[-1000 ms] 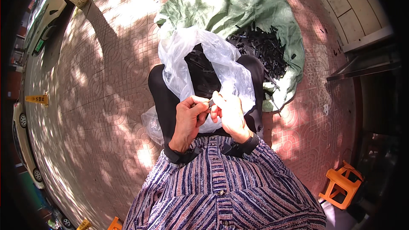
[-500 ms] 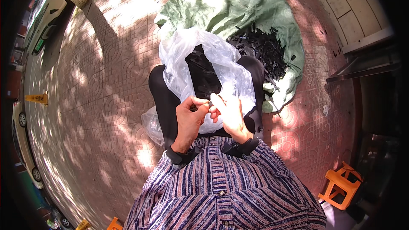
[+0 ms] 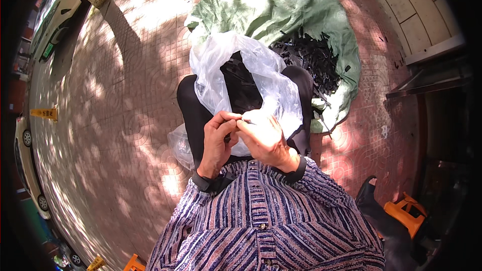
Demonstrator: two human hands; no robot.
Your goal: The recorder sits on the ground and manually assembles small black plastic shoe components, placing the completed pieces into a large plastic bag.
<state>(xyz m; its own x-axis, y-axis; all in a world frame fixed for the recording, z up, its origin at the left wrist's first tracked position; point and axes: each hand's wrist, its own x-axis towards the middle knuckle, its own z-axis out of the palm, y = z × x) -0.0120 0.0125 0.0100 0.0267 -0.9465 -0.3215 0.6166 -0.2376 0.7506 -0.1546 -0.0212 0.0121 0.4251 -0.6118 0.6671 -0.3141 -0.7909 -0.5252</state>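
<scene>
Just between hands (image 3: 241,138): small dark piece (image 3: 228,138).

Bag (image 3: 221,70) on lap, sheet (image 3: 281,10) beyond, stool (image 3: 409,216) right.

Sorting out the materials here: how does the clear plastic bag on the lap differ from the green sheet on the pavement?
The clear plastic bag is see-through and stands bunched up on the lap; the green sheet is opaque and lies spread over the brick paving. The bag sits just beyond both hands; the sheet lies farther off. Both hold small black pieces.
</scene>
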